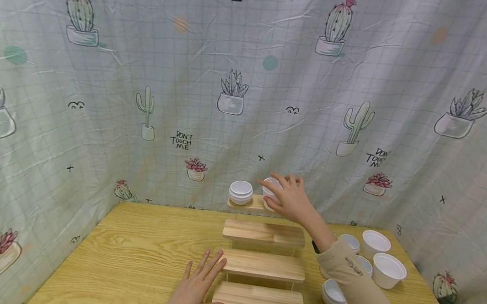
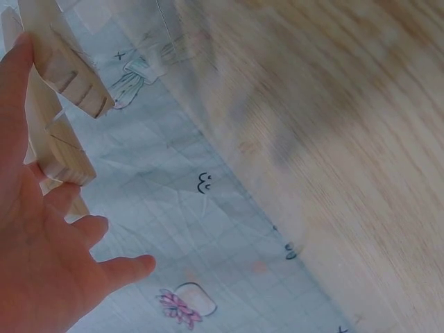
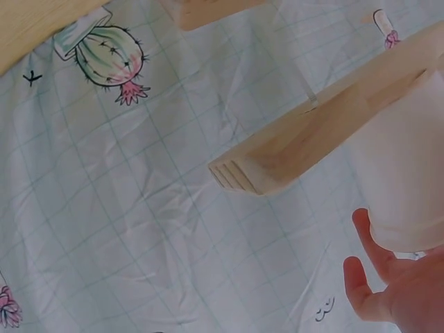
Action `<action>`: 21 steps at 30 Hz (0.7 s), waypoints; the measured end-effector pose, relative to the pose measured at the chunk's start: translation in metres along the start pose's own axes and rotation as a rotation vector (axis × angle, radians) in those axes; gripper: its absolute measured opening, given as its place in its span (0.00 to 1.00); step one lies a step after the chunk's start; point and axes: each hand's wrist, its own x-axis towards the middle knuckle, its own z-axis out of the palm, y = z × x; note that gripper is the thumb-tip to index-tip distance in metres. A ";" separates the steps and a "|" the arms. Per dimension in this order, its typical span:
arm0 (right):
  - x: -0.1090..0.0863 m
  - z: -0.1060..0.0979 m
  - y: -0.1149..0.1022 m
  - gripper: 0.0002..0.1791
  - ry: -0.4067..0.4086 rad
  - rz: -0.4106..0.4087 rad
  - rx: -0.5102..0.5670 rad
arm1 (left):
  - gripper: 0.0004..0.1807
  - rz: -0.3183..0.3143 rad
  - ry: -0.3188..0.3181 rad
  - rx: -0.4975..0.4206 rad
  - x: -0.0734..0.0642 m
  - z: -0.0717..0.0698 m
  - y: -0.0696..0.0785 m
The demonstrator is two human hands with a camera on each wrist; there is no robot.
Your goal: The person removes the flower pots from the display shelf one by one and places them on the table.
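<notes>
A stepped wooden display rack [image 1: 263, 264] with clear supports stands on the table, its narrow tiers rising toward the back. My right hand [image 1: 293, 202] is at the top tier, thumb and fingers around a white plastic cup [image 3: 406, 173] at its right end; some fingers stick out past the cup in the right wrist view. Left of it on that tier sits another white cup [image 1: 240, 193]. Beside the lower tiers, my left hand [image 1: 191, 295] has its fingers spread and fairly straight, with fingertips at the left ends of the planks.
Several more white cups stand at the right of the table, among them a wide cup [image 1: 388, 272] and a smaller ribbed cup [image 1: 334, 295]; the right sleeve [image 1: 363, 291] partly hides some. A cactus-print curtain [image 1: 253, 72] surrounds the yellow wood-grain table [image 1: 135, 255].
</notes>
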 end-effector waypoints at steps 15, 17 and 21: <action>-0.013 -0.005 -0.001 0.21 0.027 -0.054 -0.020 | 0.50 -0.006 -0.003 -0.007 0.000 0.000 0.000; -0.015 -0.006 -0.001 0.21 0.028 -0.059 -0.021 | 0.50 -0.005 -0.001 -0.004 -0.001 0.000 -0.001; -0.018 -0.007 -0.002 0.21 0.046 -0.071 -0.027 | 0.51 -0.001 0.004 -0.003 -0.001 0.001 -0.001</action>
